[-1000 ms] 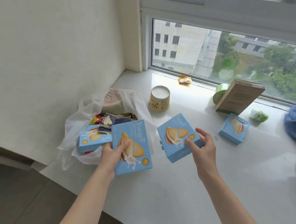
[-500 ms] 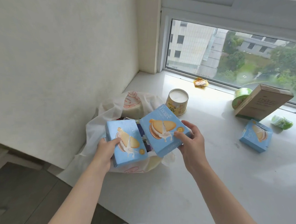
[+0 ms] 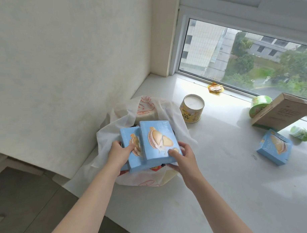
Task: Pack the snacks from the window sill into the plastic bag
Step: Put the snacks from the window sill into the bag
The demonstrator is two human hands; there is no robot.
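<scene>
My left hand grips a blue biscuit box by its near left edge, thumb curled over the printed face. My right hand grips a second blue biscuit box at its near right corner, thumb on top and fingers underneath. The second box overlaps the first, and both sit over the open mouth of the white plastic bag, which rests on the white window sill against the wall. Something red and dark shows in the bag beneath the boxes. Just past the bag stands a yellow tub with a white lid. To the right lies a third blue box, well apart from the bag. Beyond it a brown carton leans on a green roll, a small green packet beside them. An orange wrapper lies by the window frame.
</scene>
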